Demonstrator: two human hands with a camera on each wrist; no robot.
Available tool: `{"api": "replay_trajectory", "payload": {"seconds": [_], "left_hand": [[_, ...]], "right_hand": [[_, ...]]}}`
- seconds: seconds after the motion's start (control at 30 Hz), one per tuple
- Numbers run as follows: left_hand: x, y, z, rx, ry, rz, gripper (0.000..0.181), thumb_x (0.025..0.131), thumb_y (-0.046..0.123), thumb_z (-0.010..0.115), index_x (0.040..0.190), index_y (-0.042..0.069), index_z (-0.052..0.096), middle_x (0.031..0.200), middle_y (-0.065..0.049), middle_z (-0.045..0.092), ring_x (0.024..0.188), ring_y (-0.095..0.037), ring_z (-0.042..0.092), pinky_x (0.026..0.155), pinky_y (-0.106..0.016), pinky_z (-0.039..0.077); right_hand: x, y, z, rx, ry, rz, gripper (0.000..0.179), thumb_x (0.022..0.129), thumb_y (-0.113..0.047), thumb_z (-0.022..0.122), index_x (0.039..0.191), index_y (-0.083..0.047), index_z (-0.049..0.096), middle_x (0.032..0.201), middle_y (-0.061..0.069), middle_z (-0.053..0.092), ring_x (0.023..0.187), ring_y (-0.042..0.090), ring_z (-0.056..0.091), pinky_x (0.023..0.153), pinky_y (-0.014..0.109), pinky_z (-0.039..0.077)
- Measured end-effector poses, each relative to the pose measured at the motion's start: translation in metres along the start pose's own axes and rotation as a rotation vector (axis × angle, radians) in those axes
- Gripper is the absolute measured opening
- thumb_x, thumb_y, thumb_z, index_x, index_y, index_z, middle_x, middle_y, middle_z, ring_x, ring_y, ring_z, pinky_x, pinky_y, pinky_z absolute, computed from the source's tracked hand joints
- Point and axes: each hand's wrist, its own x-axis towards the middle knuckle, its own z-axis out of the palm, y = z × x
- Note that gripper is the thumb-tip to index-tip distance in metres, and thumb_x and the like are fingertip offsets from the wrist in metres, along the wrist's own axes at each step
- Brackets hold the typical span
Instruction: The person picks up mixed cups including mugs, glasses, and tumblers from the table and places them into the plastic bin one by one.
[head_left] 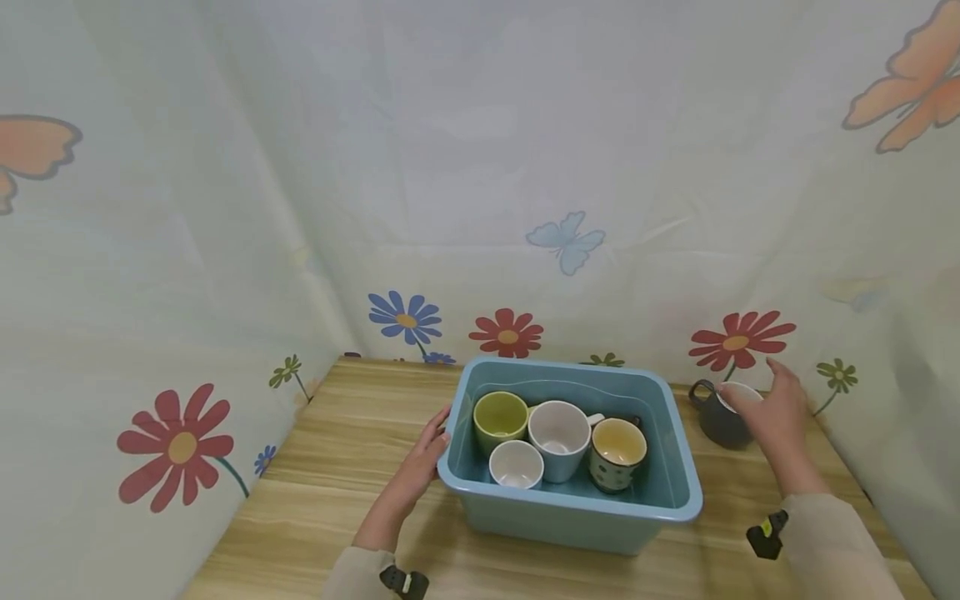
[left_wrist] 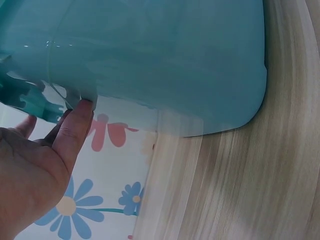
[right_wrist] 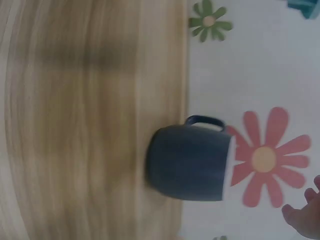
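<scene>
A blue plastic bin (head_left: 570, 521) on the wooden table holds several cups: a green mug (head_left: 501, 421), a larger mug (head_left: 559, 433) with white inside, a small white cup (head_left: 516, 467) and a cream spotted mug (head_left: 617, 450). My left hand (head_left: 420, 462) touches the bin's left side with fairly straight fingers, just under the rim in the left wrist view. To the right of the bin, a dark mug (right_wrist: 192, 162) with a white interior stands upright, handle towards the bin. My right hand (head_left: 772, 412) hovers by its rim, thumb and fingers spread; the right wrist view shows a gap between them.
The wooden table (head_left: 330, 475) stretches out on both sides of the bin. Behind and beside it hangs a pale curtain (head_left: 480, 167) printed with flowers and butterflies, close to the dark mug at the table's back edge.
</scene>
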Motion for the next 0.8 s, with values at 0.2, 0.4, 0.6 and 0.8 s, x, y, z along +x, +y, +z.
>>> {"api": "replay_trajectory", "payload": {"seconds": [0.2, 0.4, 0.6, 0.8], "left_hand": [[0.003, -0.001, 0.000, 0.013, 0.007, -0.004, 0.059, 0.109, 0.029, 0.036, 0.163, 0.010, 0.023, 0.162, -0.031, 0.032, 0.140, -0.048, 0.047, 0.104, -0.051, 0.052], [0.004, 0.000, 0.000, 0.007, -0.001, -0.010, 0.059, 0.108, 0.030, 0.036, 0.163, 0.011, 0.023, 0.163, -0.031, 0.031, 0.139, -0.047, 0.048, 0.103, -0.050, 0.052], [0.003, 0.001, 0.000, -0.008, -0.004, -0.001, 0.059, 0.108, 0.028, 0.037, 0.163, 0.011, 0.023, 0.162, -0.032, 0.032, 0.139, -0.047, 0.048, 0.103, -0.050, 0.052], [0.003, 0.000, 0.001, 0.010, 0.001, 0.000, 0.059, 0.109, 0.028, 0.036, 0.163, 0.009, 0.022, 0.161, -0.033, 0.032, 0.139, -0.049, 0.048, 0.104, -0.053, 0.052]], "right_hand": [[0.013, 0.023, 0.009, -0.065, -0.087, 0.021, 0.106, 0.086, -0.037, 0.075, 0.156, 0.015, 0.014, 0.156, 0.046, 0.022, 0.142, 0.062, 0.025, 0.116, 0.071, 0.025], [0.020, 0.045, 0.019, -0.103, -0.125, 0.053, 0.111, 0.080, -0.032, 0.078, 0.153, 0.020, 0.014, 0.149, 0.050, 0.028, 0.137, 0.062, 0.030, 0.114, 0.069, 0.027], [0.032, 0.057, 0.019, -0.160, -0.189, 0.040, 0.112, 0.078, -0.038, 0.079, 0.150, 0.024, 0.018, 0.143, 0.051, 0.034, 0.132, 0.064, 0.037, 0.111, 0.069, 0.031], [0.045, 0.064, 0.012, -0.226, -0.361, -0.024, 0.118, 0.080, -0.049, 0.078, 0.142, 0.031, 0.017, 0.136, 0.055, 0.034, 0.125, 0.066, 0.039, 0.108, 0.071, 0.036]]}}
